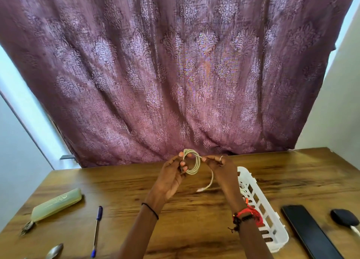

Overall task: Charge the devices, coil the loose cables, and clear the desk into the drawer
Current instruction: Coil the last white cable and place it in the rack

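A white cable (194, 164) is wound into a small coil and held up above the wooden desk (120, 182). My left hand (171, 175) grips the coil's left side with curled fingers. My right hand (218, 164) pinches the coil's right side. The cable's loose tail hangs down under the right hand, its plug end blurred just above the desk. A black phone (309, 231) lies flat at the right, with a black rounded device (344, 217) beside it that has a white cable at its near end.
A white slotted plastic basket (251, 182) stands behind my right forearm. A pale green case (58, 204) with keys, a blue pen (97, 229) and a spoon (54, 252) lie at the left. A purple curtain (175, 73) hangs behind the desk.
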### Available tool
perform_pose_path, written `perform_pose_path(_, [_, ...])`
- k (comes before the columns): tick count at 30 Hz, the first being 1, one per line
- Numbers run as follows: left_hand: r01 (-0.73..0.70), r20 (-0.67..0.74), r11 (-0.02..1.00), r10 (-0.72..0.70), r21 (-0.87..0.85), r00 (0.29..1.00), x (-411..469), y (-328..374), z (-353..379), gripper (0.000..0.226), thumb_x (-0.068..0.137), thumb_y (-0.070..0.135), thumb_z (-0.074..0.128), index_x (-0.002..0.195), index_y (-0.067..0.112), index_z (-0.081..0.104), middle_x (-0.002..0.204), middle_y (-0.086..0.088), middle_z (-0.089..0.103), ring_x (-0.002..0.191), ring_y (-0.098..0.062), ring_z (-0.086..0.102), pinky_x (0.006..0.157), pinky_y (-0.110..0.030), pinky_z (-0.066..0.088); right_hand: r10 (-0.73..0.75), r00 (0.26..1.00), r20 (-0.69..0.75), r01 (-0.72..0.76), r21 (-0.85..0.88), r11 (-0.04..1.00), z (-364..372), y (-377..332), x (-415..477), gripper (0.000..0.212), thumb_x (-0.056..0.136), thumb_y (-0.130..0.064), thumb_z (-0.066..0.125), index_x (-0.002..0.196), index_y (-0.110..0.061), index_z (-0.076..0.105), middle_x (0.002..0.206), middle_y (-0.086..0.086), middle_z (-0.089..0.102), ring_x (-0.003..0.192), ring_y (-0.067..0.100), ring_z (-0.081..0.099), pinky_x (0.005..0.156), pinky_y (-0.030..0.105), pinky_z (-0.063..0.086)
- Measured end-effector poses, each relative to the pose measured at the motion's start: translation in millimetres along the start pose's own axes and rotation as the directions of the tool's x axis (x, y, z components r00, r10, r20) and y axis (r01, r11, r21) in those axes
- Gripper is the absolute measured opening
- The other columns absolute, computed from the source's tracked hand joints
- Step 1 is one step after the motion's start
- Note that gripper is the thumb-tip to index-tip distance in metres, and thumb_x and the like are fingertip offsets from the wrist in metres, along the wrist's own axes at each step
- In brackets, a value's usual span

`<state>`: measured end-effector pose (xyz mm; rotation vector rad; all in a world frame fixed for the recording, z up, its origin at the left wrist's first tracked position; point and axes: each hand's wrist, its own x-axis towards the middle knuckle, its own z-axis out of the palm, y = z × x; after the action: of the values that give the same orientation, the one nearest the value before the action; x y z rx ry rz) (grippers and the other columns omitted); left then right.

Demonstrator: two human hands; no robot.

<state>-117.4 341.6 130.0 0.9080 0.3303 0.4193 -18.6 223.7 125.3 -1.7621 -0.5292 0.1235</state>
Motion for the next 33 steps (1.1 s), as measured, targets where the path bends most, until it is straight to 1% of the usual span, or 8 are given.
perform_pose_path(6, [0.009, 0.014, 0.993, -0.007, -0.121, 1.0, 2, -12, 7, 0.029, 0.098, 0.018, 0.04, 0.102, 0.005, 0.066, 0.06, 0.006, 0.046, 0.053, -0.003, 0.047, 0.063, -0.025, 0.051, -0.061, 0.988, -0.143, 0.013, -0.318, 0.948, 14, -4, -7, 0.025, 0.088, -0.028, 0.061, 0.097, -0.007, 0.071, 0.089, 0.013, 0.072, 0.085, 0.028, 0.067, 0.072, 0.029, 0.048])
perform_pose_path(13, [-0.01, 0.003, 0.992, 0.011, -0.125, 1.0, 2, -15, 7, 0.025, 0.087, 0.026, 0.052, 0.092, 0.009, 0.069, 0.059, 0.007, 0.05, 0.052, -0.003, 0.049, 0.061, -0.025, 0.048, -0.033, 0.995, -0.097, 0.003, -0.298, 0.955, 27, -11, -13, 0.047, 0.086, -0.047, 0.059, 0.093, -0.001, 0.067, 0.085, 0.014, 0.071, 0.083, 0.029, 0.065, 0.072, 0.033, 0.049])
perform_pose_path(16, [0.021, 0.014, 0.994, -0.02, -0.105, 1.0, 1, -15, 3, 0.024, 0.081, 0.026, 0.055, 0.087, 0.009, 0.072, 0.058, 0.006, 0.053, 0.053, -0.004, 0.052, 0.065, -0.027, 0.05, -0.018, 0.994, -0.107, -0.01, -0.252, 0.968, 26, -11, -17, 0.042, 0.084, -0.047, 0.061, 0.096, -0.007, 0.068, 0.086, 0.01, 0.071, 0.08, 0.024, 0.065, 0.066, 0.03, 0.046])
perform_pose_path(19, [0.065, 0.062, 0.99, -0.058, -0.125, 0.996, -1, -13, -1, 0.03, 0.083, 0.022, 0.052, 0.103, 0.004, 0.065, 0.061, 0.005, 0.055, 0.057, -0.005, 0.055, 0.07, -0.03, 0.052, -0.007, 0.993, -0.12, -0.019, -0.219, 0.976, 24, -14, -20, 0.038, 0.081, -0.049, 0.064, 0.093, -0.014, 0.071, 0.081, 0.004, 0.071, 0.073, 0.017, 0.063, 0.061, 0.025, 0.041])
perform_pose_path(22, [0.109, 0.141, 0.985, -0.09, -0.134, 0.986, -3, -8, -7, 0.034, 0.09, 0.023, 0.047, 0.113, 0.002, 0.058, 0.07, 0.003, 0.062, 0.066, -0.008, 0.061, 0.082, -0.031, 0.053, 0.045, 0.994, -0.096, -0.057, -0.124, 0.991, 24, -12, -19, 0.03, 0.079, -0.044, 0.068, 0.09, -0.016, 0.071, 0.078, -0.004, 0.071, 0.074, 0.011, 0.066, 0.064, 0.027, 0.049])
perform_pose_path(24, [0.109, 0.17, 0.985, -0.086, -0.132, 0.982, -4, -4, -9, 0.034, 0.09, 0.024, 0.049, 0.11, 0.001, 0.064, 0.074, 0.002, 0.063, 0.071, -0.009, 0.061, 0.091, -0.034, 0.049, 0.071, 0.995, -0.067, -0.075, -0.06, 0.995, 25, -13, -18, 0.023, 0.079, -0.037, 0.07, 0.091, -0.018, 0.07, 0.076, -0.007, 0.069, 0.075, 0.009, 0.067, 0.071, 0.031, 0.054])
perform_pose_path(29, [0.048, 0.119, 0.998, -0.054, 0.051, 0.991, -5, 2, -14, 0.019, 0.088, 0.01, 0.053, 0.1, 0.003, 0.066, 0.076, -0.004, 0.066, 0.073, -0.012, 0.064, 0.078, -0.031, 0.056, 0.081, 0.997, 0.008, -0.081, 0.105, 0.991, 25, -19, -16, 0.028, 0.079, -0.014, 0.071, 0.106, -0.011, 0.064, 0.083, -0.006, 0.066, 0.073, -0.006, 0.06, 0.061, 0.006, 0.046])
perform_pose_path(33, [-0.005, 0.035, 0.959, -0.005, 0.285, 0.999, -6, 2, -15, 0.013, 0.093, 0.013, 0.052, 0.097, 0.012, 0.064, 0.088, -0.002, 0.07, 0.088, -0.016, 0.066, 0.088, -0.039, 0.05, 0.167, 0.984, 0.065, -0.177, 0.24, 0.954, 23, -18, -15, 0.035, 0.079, -0.009, 0.072, 0.112, -0.008, 0.06, 0.092, -0.001, 0.067, 0.08, -0.001, 0.06, 0.064, 0.007, 0.046])
